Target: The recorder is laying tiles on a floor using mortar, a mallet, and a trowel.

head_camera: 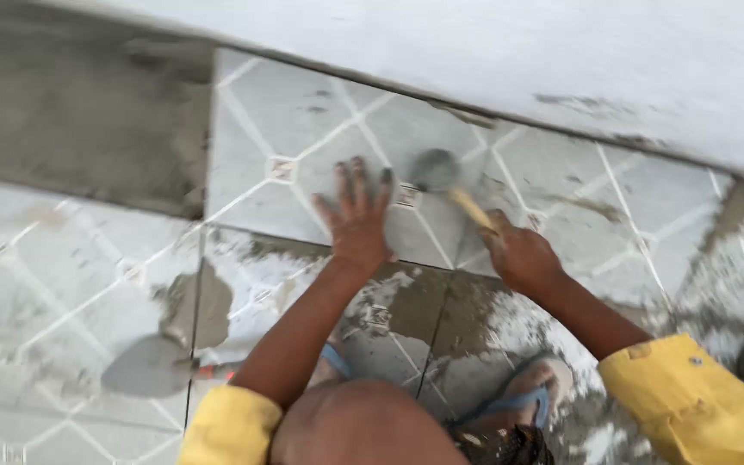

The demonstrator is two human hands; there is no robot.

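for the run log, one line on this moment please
left hand flat on tile | right hand holds mallet | trowel lying on floor

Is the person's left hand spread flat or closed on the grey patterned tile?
Spread flat: the left hand lies palm down, fingers apart, on the grey patterned tile.

Grey patterned tile [303, 146] lying flat by wall, wooden-handled mallet [441, 176] head on it

Person wore yellow sleeves [691, 396], pushed up to leave both forearms bare; the right one carried small grey mortar specks. Blue-strapped flip-flops [527, 392] were on the feet, dusted with pale mortar. Bare knee showed at lower centre; no gloves on either hand.
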